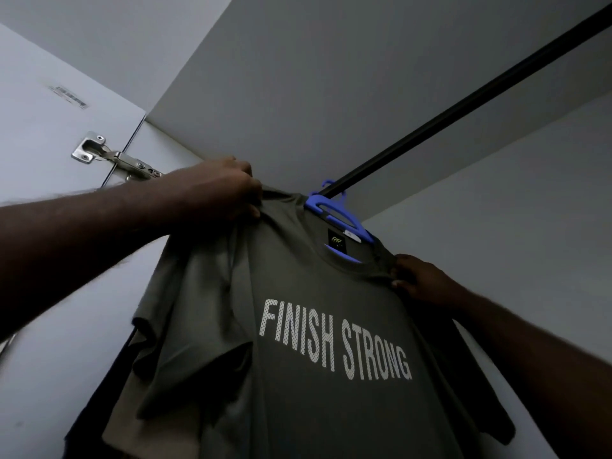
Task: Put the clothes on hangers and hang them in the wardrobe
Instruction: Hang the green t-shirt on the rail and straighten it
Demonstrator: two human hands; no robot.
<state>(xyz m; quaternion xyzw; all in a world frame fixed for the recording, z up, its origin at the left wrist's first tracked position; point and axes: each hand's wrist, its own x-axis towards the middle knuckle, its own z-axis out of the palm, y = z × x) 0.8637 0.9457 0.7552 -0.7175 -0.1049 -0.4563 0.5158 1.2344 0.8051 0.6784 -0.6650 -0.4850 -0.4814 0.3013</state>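
Head view, looking up into the wardrobe: my left hand [228, 190] has its fingers curled round the shoulder seam of the olive-green T-shirt with the white "FINISH STRONG" lettering [331, 342], bunching the fabric there. My right hand [414, 279] pinches the opposite shoulder, just beside the collar. Between my two hands the bright blue plastic hanger [344, 223] shows through the neck opening, and its hook sits over the long black metal rail [463, 104].

So I judge the hanging step all but done: the shirt is on its hanger and the hanger is on the rail. What is in hand looks like squaring the shoulders on the hanger arms. The next move, as I read it, calls for a gentle outward tug at both seams, then letting go without dragging the hook off the rail.

Behind the shirt's left side hangs another drab garment [155, 326], touching it, and something darker lower down that I cannot make out. That side is crowded, and the grey wardrobe side wall [66, 326] stands close beyond, with the steel door hinge [109, 155] near my left forearm. To my right the rail runs bare and far, with the grey back panel [496, 243] well apart from my wrist, so that is where I have room to draw back.
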